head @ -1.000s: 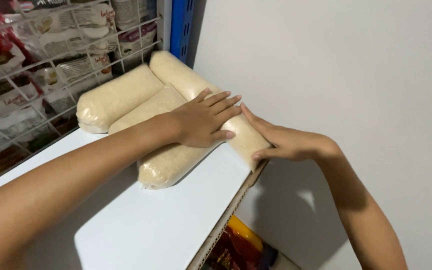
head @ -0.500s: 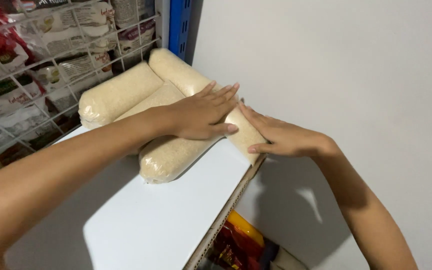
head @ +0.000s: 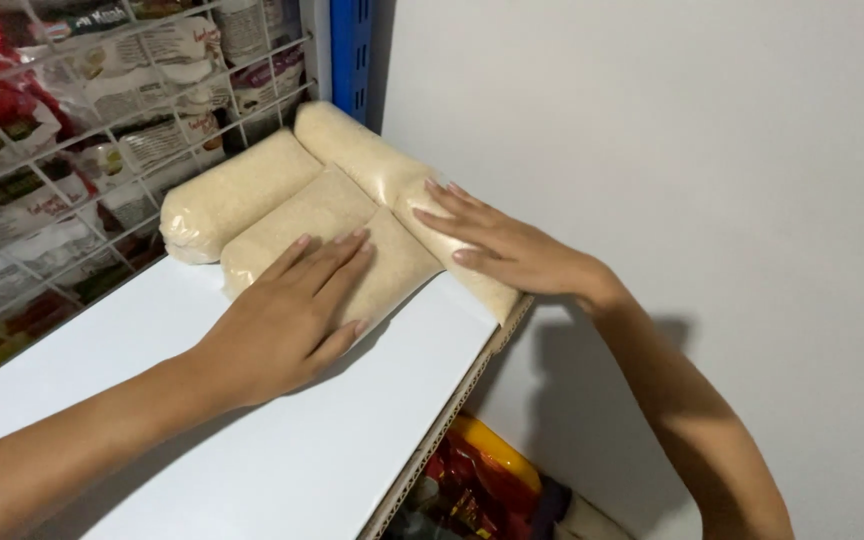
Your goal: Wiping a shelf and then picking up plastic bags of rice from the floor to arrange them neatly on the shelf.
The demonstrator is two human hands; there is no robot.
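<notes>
White shelf board (head: 282,440) runs away from me toward a blue upright (head: 352,50), with a wire grid (head: 102,140) of packaged goods off to the far left of my hands and a plain pale wall to the right. Three clear bags of pale grain lie side by side at the back of the shelf. The left bag (head: 232,195) sits just beyond my left hand (head: 287,320), untouched. That hand lies flat and spread, palm down, on the near end of the middle bag (head: 322,235), gripping nothing. Further right, the right bag (head: 392,185) runs along the shelf edge by the wall; my right hand (head: 512,250) presses open-fingered against its near end, also closed on nothing. I judge the step in hand to be squaring the bags into a tight row. The next move, as I read it, calls for an even push so the right bag stays on the edge.
</notes>
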